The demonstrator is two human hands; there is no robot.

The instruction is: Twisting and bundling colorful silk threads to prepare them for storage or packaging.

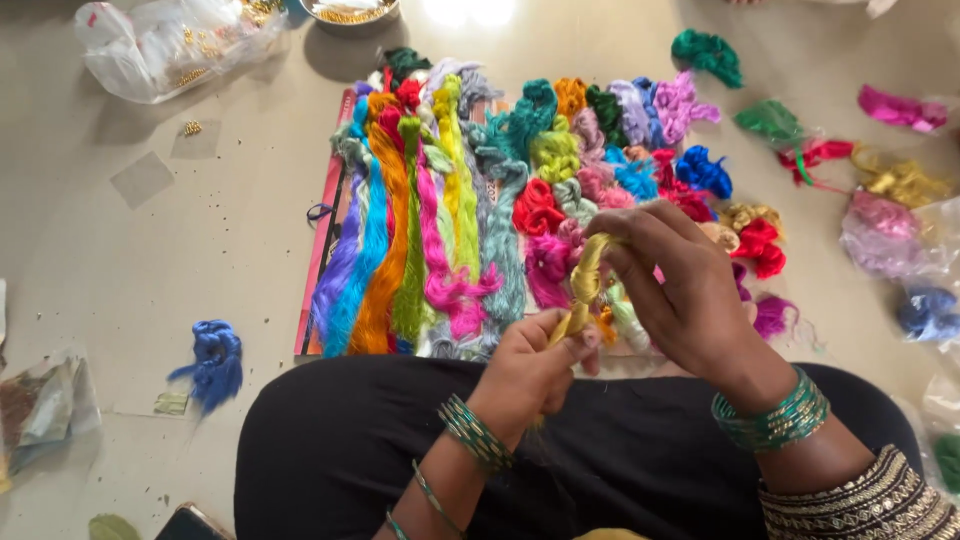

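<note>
A golden-yellow silk thread hank [584,285] is stretched between both hands above my lap. My left hand [528,372] pinches its lower end, fingers closed around the strand. My right hand [675,290] grips the upper end, where the thread is wound into a loop around the fingers. Green bangles sit on both wrists. Just beyond the hands lies a board [322,240] covered with many coloured thread hanks [440,220]: long orange, blue, green and pink ones on the left, coiled red, teal, purple and blue ones on the right.
A loose blue hank [213,360] lies on the floor at left. A clear plastic bag [170,40] of gold beads and a metal bowl [350,10] sit at the top. Teal, green, pink, red and gold hanks and bagged threads [890,235] are scattered at right.
</note>
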